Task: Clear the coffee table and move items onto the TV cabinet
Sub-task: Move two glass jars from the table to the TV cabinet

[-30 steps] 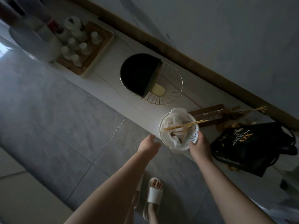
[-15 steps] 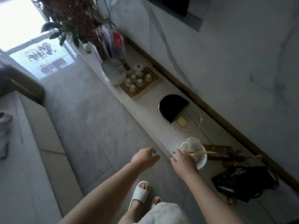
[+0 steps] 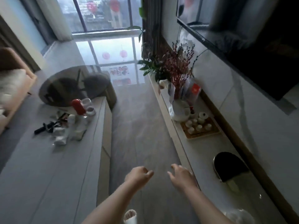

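Both empty: left hand point(image 3: 138, 174) loosely curled, right hand point(image 3: 181, 176) with fingers relaxed, over grey floor between tables. On long pale TV cabinet point(image 3: 194, 152): wooden tray point(image 3: 200, 129) holding small white cups, black-lidded wire basket point(image 3: 229, 167). On grey coffee table point(image 3: 48, 167): red bottle point(image 3: 78, 106), white mugs point(image 3: 88, 105). Writing unreadable.

Both the left hand point(image 3: 139, 174) and the right hand point(image 3: 182, 175) are held empty with loosely curled fingers over the floor point(image 3: 140, 135), between the cluttered desk point(image 3: 48, 167) and the TV cabinet point(image 3: 202, 152), on which a tea tray point(image 3: 200, 129) is set.
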